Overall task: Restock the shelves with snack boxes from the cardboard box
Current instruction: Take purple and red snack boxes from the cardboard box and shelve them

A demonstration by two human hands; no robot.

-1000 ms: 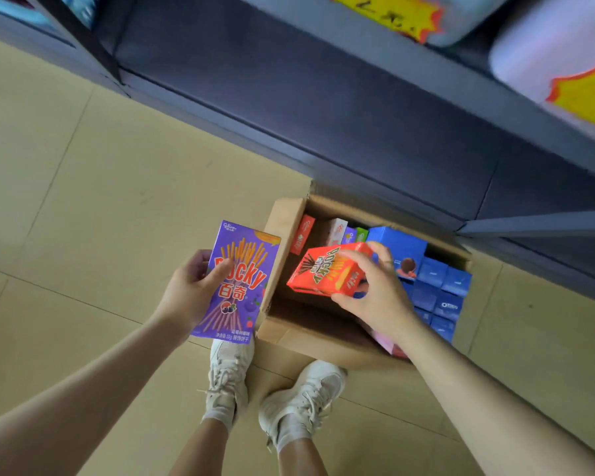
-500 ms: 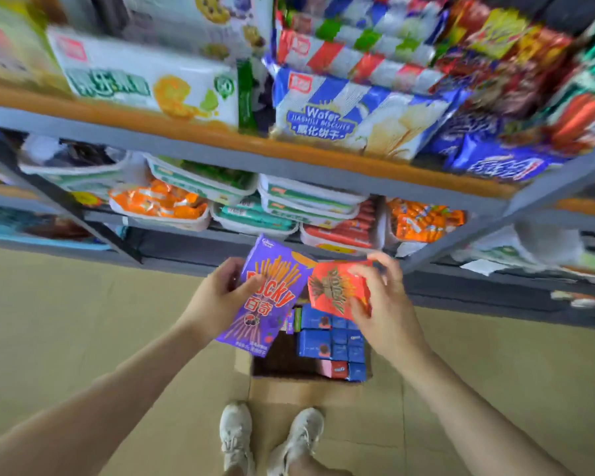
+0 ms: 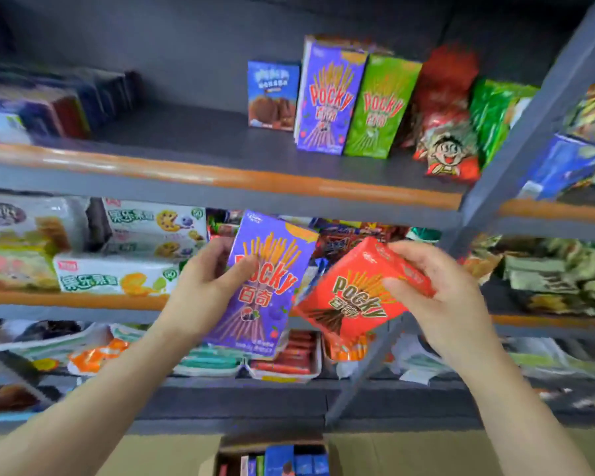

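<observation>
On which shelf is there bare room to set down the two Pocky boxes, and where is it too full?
The upper shelf has a wide bare patch, bordered left by the dark flat packs and right by the blue cookie box beside the standing purple Pocky box. The middle shelf, behind the left hand and right hand, looks crowded with packets.

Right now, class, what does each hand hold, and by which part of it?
The left hand holds the purple box by its left edge. The right hand holds the red box by its upper right end.
</observation>
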